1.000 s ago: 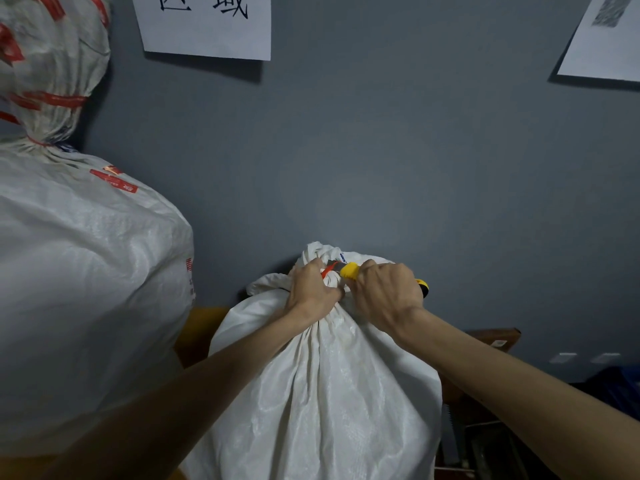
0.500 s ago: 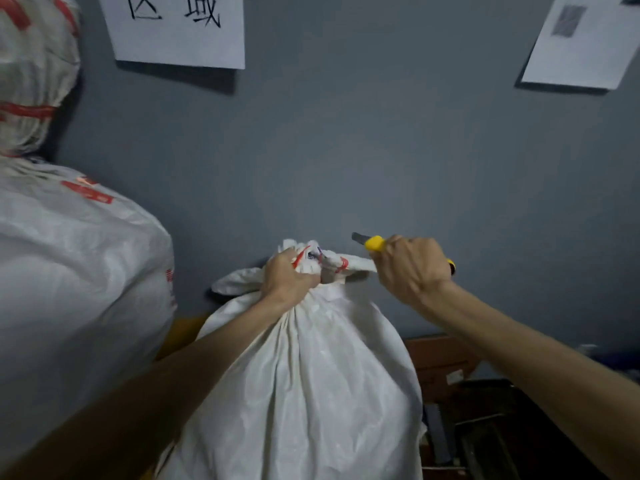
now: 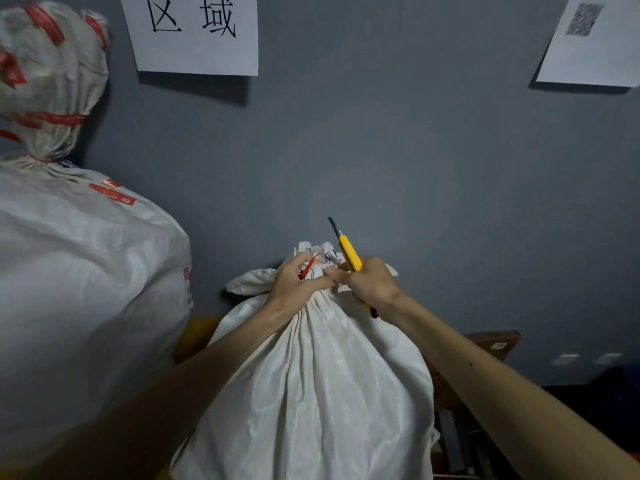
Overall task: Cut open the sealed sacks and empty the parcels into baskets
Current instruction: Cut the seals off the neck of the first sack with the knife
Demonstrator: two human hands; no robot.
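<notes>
A white woven sack stands upright in front of me, its neck gathered and bound with a red tie. My left hand grips the gathered neck just below the tie. My right hand holds a yellow utility knife with its blade pointing up and away, above the sack's top. The right fingertips touch the neck next to my left hand.
A larger sealed white sack with red tape fills the left side, its tied top against the grey wall. Paper signs hang on the wall. Brown boxes and dark items lie low on the right.
My right hand, which had pulled the knife away to the right, came back to the sack's neck, and the blade now points upward. My left hand kept its grip on the neck.
</notes>
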